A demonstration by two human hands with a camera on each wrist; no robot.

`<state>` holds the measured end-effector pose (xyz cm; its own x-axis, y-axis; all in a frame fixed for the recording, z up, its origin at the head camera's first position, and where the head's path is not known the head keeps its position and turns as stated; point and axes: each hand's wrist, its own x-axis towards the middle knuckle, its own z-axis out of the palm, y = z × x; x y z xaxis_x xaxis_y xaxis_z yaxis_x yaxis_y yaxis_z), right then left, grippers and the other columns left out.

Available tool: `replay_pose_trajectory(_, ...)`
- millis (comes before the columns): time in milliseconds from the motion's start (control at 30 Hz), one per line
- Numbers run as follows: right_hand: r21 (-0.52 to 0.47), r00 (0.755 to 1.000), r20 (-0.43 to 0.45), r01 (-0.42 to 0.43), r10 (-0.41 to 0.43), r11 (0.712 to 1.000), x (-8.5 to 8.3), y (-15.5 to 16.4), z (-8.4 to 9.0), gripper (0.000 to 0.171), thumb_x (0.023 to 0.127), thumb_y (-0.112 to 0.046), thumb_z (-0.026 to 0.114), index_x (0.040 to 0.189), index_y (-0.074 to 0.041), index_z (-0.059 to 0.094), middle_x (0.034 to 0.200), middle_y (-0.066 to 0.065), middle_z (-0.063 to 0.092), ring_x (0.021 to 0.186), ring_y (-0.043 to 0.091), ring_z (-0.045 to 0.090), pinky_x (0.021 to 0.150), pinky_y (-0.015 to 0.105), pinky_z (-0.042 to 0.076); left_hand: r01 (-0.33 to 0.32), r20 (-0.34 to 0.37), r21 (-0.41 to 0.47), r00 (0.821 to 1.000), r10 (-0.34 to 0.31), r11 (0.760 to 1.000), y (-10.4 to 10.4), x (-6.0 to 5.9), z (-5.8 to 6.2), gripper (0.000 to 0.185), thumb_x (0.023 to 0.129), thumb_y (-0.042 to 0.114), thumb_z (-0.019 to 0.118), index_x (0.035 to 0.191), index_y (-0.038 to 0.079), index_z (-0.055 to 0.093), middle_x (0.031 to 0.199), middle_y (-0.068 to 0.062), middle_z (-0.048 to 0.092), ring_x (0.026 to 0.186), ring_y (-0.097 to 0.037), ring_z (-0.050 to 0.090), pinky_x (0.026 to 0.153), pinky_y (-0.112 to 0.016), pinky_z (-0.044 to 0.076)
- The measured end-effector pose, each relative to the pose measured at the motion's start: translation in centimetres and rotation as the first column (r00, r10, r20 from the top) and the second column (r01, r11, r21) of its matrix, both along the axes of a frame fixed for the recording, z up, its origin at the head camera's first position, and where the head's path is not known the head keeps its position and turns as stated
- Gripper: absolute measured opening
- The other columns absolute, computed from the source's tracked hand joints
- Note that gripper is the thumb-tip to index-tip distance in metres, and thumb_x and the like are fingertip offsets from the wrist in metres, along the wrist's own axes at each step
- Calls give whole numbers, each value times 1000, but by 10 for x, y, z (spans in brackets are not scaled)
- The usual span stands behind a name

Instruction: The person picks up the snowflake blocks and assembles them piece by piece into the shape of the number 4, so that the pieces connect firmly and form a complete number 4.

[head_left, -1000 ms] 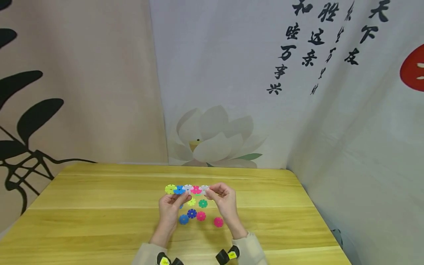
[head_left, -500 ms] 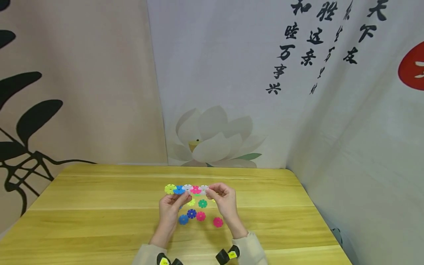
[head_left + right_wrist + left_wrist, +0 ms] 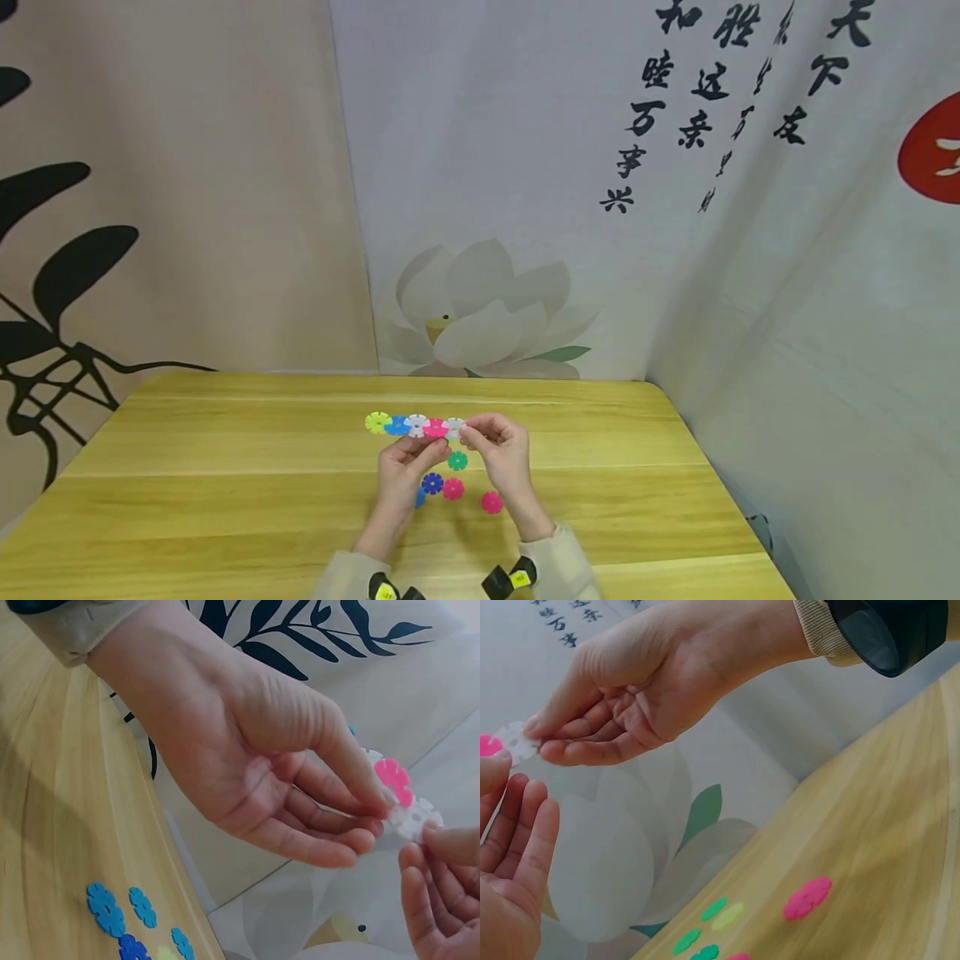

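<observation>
We pinch a chain (image 3: 415, 425) of joined discs between left hand (image 3: 406, 471) and right hand (image 3: 501, 454), above loose discs (image 3: 453, 488) mid-table (image 3: 225, 483).

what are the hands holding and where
A chain of colourful plastic snowflake discs: left hand pinches the pink disc, right hand the white end disc.

wooden table (image 3: 225, 467), printed lotus wall hangings (image 3: 480, 308)

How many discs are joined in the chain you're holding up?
5. From its free end: yellow disc, blue disc, white disc, pink disc, end white disc pinched by the right hand. Fingers may hide more.
</observation>
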<state>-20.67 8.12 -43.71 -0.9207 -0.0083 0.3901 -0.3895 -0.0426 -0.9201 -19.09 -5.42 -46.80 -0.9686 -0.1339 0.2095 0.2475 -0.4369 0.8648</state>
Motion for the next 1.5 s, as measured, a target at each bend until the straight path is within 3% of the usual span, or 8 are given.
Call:
replay_pose_trajectory(267, 30, 1000, 11, -10, 10, 999, 4, -7, 3, 9, 82, 3, 68, 84, 11, 65, 79, 29, 63, 62, 5, 58, 58, 16, 52, -41, -28, 35, 999, 42, 999, 4, -2, 0, 24, 82, -9, 65, 79, 14, 71, 76, 2, 69, 68, -11, 67, 66, -26, 58)
replay_pose_trajectory(433, 86, 999, 19, -29, 28, 996, 14, -7, 19, 9, 83, 5, 65, 87, 12, 64, 82, 28, 64, 66, 5, 57, 58, 15, 49, -80, -14, 22, 997, 80, 997, 2, -3, -1, 21, 81, -10, 65, 78, 10, 71, 73, 3, 69, 64, -10, 67, 65, -25, 58)
replay_pose_trajectory(633, 187, 997, 67, -58, 47, 981, 13, 6, 9, 14, 89, 1, 59, 91, 13, 64, 86, 30, 63, 74, 23, 62, 65, 26, 56, -80, 17, 27, 997, 79, 996, -4, -3, -2, 26, 81, -12, 63, 75, 13, 70, 71, 3, 69, 63, -9, 67, 66, -24, 58)
replay_pose_trajectory(833, 436, 991, 134, -52, -7, 899, -4, 30, -36, 11, 87, -5, 65, 92, 4, 69, 87, 13, 68, 78, 18, 60, 64, 21, 51, -81, 26, 34, 996, 80, 996, -10, -4, -2, 29, 81, -13, 62, 74, 14, 69, 71, 3, 68, 63, -9, 67, 66, -24, 58)
replay_pose_trajectory(933, 505, 988, 152, -88, 12, 859, -5, 40, -48, 12, 84, -3, 68, 93, 4, 69, 89, 13, 69, 80, 17, 60, 68, 20, 51, -89, 32, 34, 996, 88, 995, -12, -4, -3, 27, 81, -13, 62, 75, 12, 68, 71, 2, 68, 62, -9, 67, 66, -24, 58)
replay_pose_trajectory(1167, 545, 963, 265, -197, 56, 815, -1, 56, -57, 21, 75, 4, 71, 95, 9, 65, 92, 19, 65, 81, 19, 59, 69, 20, 52, -95, 54, 36, 994, 93, 995, -14, -3, -2, 21, 82, -12, 62, 76, 7, 68, 70, 2, 69, 62, -9, 67, 66, -24, 58)
replay_pose_trajectory(1400, 572, 931, 361, -265, 52, 776, 4, 61, -58, 30, 68, 6, 75, 96, 8, 64, 86, 12, 64, 76, 18, 58, 63, 21, 53, -97, 76, 30, 993, 94, 995, -14, -2, 0, 17, 82, -12, 62, 77, 4, 68, 70, 2, 68, 62, -9, 67, 67, -24, 58)
replay_pose_trajectory(1500, 599, 932, 356, -278, 61, 751, 4, 62, -59, 31, 66, 7, 77, 94, 8, 64, 83, 9, 62, 75, 18, 56, 62, 21, 52, -98, 81, 29, 992, 96, 995, -13, -1, 1, 16, 82, -12, 62, 77, 3, 68, 70, 2, 68, 62, -9, 67, 68, -24, 58)
